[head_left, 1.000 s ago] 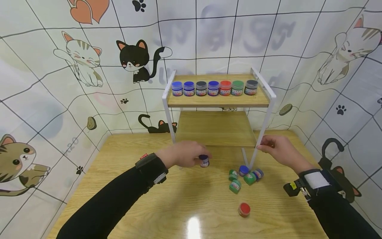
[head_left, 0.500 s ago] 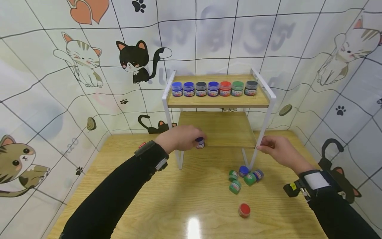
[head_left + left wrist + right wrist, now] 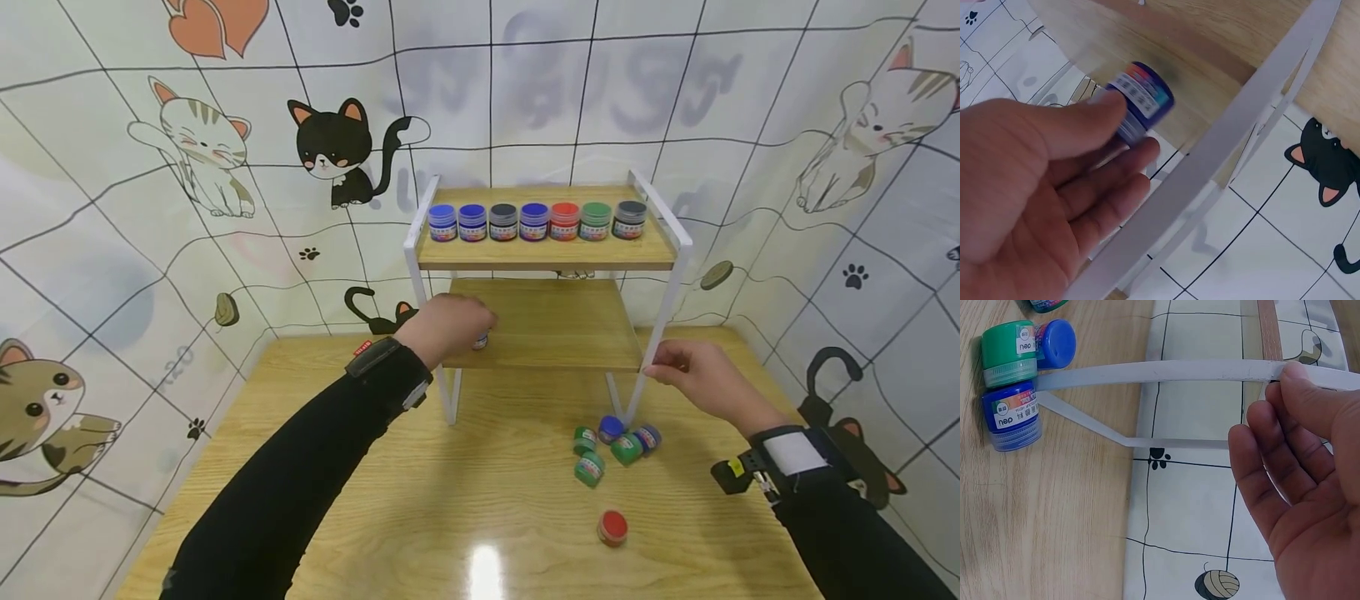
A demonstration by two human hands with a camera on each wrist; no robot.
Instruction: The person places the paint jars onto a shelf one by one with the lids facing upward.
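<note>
My left hand (image 3: 450, 325) holds a small dark-blue paint jar (image 3: 1142, 94) between thumb and fingers, at the left end of the lower wooden shelf (image 3: 555, 325). In the head view the hand covers most of the jar; I cannot tell whether it touches the board. My right hand (image 3: 697, 375) pinches the rack's white front-right leg (image 3: 1179, 370) with thumb and forefinger, at about the lower shelf's height. The upper shelf (image 3: 540, 257) carries a row of several paint jars with blue, black, red and green colours.
Several jars lie or stand near the right leg's foot, among them a green jar (image 3: 589, 469) and a blue jar (image 3: 611, 428). A red-topped jar (image 3: 613, 528) is nearer on the wooden table (image 3: 375, 517). A cat-patterned tiled backdrop (image 3: 540, 100) surrounds the table.
My left hand has carried the blue jar from low in front of the rack, up and leftward, to the lower shelf's left end. My right hand stays on the leg.
</note>
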